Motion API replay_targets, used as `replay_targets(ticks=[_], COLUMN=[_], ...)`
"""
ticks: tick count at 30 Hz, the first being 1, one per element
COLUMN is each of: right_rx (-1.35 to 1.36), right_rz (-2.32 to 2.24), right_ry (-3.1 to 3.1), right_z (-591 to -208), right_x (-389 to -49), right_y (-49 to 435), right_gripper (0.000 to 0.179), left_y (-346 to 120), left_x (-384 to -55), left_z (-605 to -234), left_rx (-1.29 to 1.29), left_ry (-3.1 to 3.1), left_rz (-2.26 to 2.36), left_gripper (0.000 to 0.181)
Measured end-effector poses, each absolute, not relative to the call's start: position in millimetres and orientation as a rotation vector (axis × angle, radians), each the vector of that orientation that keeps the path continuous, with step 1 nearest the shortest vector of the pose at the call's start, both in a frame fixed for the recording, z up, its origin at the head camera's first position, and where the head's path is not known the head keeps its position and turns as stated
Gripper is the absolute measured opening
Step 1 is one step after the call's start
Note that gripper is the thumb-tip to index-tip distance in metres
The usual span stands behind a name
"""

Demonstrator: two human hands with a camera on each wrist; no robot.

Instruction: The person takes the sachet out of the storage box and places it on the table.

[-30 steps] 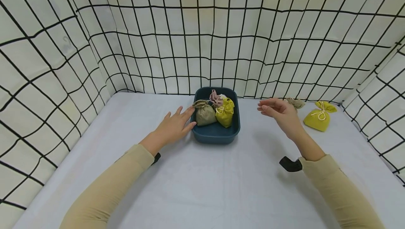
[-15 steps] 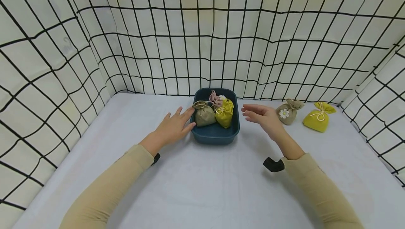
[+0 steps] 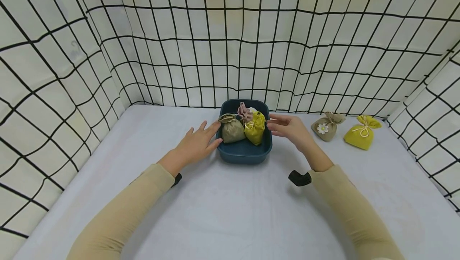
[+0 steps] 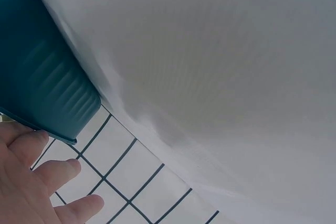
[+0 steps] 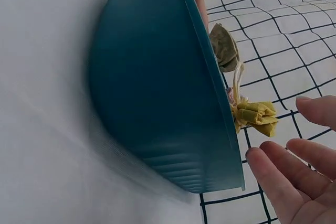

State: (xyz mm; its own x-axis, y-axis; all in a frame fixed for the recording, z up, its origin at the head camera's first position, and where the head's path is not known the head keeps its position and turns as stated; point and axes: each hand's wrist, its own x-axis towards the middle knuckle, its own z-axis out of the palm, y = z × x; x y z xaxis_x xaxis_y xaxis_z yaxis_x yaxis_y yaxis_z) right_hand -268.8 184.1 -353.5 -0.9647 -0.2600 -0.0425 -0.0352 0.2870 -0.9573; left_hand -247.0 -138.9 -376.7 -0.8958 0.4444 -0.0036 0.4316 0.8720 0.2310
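A dark blue plastic basin (image 3: 244, 158) stands at the back middle of the table. Inside it sit a grey-green drawstring pouch (image 3: 232, 131), a yellow drawstring pouch (image 3: 255, 132) and a pink pouch (image 3: 244, 111) behind them. My left hand (image 3: 197, 144) rests against the basin's left rim with fingers spread. At the right rim is my right hand (image 3: 292, 130), its fingers extended beside the yellow pouch and holding nothing. The right wrist view shows those fingers (image 5: 273, 174) loosely apart, close to the basin's edge. In the left wrist view, fingertips (image 4: 39, 137) touch the rim.
To the right on the white-covered table (image 3: 230, 208) lie a beige pouch (image 3: 327, 127) with a white flower and another yellow pouch (image 3: 362, 133) with a cord bow. Black grid netting (image 3: 244, 42) over white panels encloses the back and both sides.
My right hand has moved left, from in front of the beige pouch to the basin's right rim, so the beige pouch shows fully. The left hand has stayed in place.
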Motion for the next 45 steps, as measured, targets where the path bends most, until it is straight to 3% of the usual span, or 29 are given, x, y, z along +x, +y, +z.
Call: replay_targets(ticks=[27,45], right_rx=[-0.398,-0.403], right_rz=[-1.098,-0.751], right_ry=[2.834,2.979], right_z=[-352.1,-356.2], right_x=[-280.7,-281.3], right_y=[144.8,130.5], right_gripper=[0.073,0.071], left_y=[-139.8,-138.8], left_x=[-247.6,-246.5], left_z=[-377.4,-373.6], left_rx=[0.709,0.713], left_ry=[2.973,2.977], left_rz=[0.351,0.349], left_gripper=[0.068,0.067])
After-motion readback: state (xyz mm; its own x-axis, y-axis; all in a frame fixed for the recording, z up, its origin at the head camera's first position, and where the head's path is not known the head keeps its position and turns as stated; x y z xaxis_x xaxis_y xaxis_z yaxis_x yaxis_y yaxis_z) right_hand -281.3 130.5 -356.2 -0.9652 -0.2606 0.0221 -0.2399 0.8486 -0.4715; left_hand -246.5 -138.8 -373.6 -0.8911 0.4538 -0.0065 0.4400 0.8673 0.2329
